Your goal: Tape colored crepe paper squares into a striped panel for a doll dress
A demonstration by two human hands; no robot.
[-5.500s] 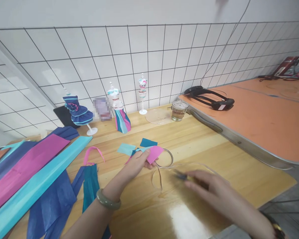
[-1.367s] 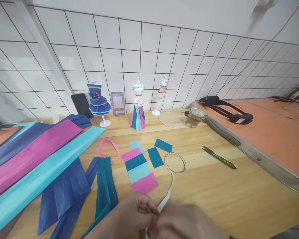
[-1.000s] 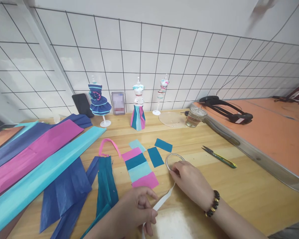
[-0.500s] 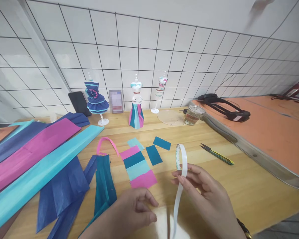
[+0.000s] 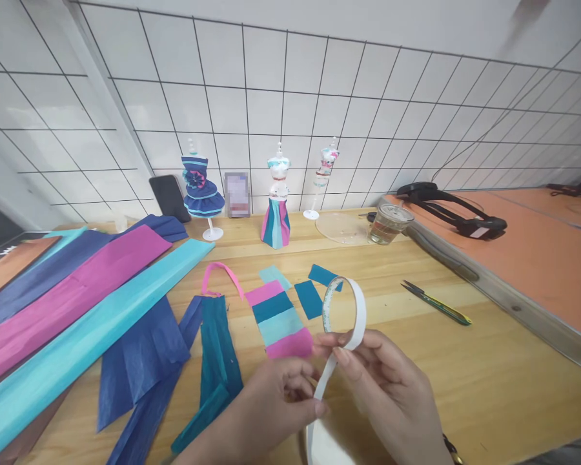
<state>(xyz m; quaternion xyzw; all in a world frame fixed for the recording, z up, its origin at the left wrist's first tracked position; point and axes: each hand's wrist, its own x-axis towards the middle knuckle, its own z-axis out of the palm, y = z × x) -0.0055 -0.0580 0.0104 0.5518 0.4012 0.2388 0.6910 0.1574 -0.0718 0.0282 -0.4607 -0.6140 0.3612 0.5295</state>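
1. The right hand reaches in, palm turned inward, lower right of the striped patch. Its grip pinches the bottom of the white tape roll, held upright to the right of the patch.
2. The left hand curls in front of the patch. Its grip pinches the tape's tail.
3. The roll hides part of a blue piece near the patch.
4. Snips lie well right of the patch.

White tape roll, one — on my feed, in the right hand, strip pinched by the left hand; beyond, I count striped panel, one; teal rectangles, two; dress forms, three.
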